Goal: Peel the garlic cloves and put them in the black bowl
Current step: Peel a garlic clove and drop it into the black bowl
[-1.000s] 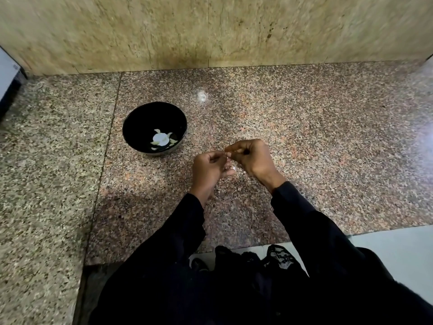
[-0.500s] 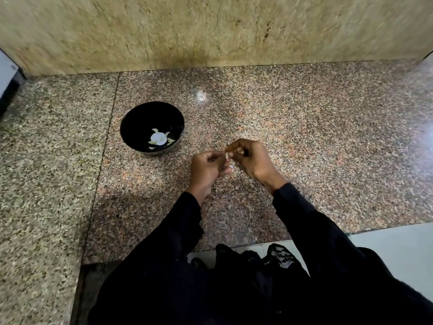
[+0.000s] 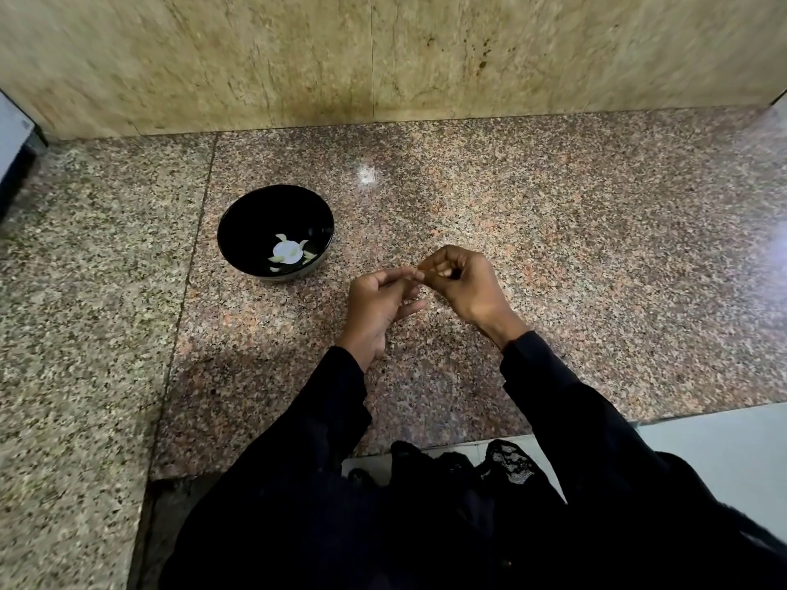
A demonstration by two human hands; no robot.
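Above the speckled granite counter, just right of the black bowl, we see both hands meeting fingertip to fingertip. Our right hand is curled tight, its thumb and forefinger pressed together on something very small at the point where the two hands touch; our other fingers on that hand are folded into the palm. Our left hand has its thumb and first fingers drawn up to that same spot, while its lower fingers stick out straighter and a little apart toward the right wrist. Whatever sits between the fingertips is almost wholly hidden; we can make out only a thin pale-tan sliver, and we cannot tell whether it is a garlic clove or only its skin. Neither hand touches the counter or the bowl. We find the bowl standing upright on the counter, near the seam between two slabs, with a few pale garlic pieces lying at its bottom: one rounder white piece in the middle and smaller yellowish curved bits around it. Behind the counter rises a beige stone wall. Our dark sleeves reach in from the lower edge.
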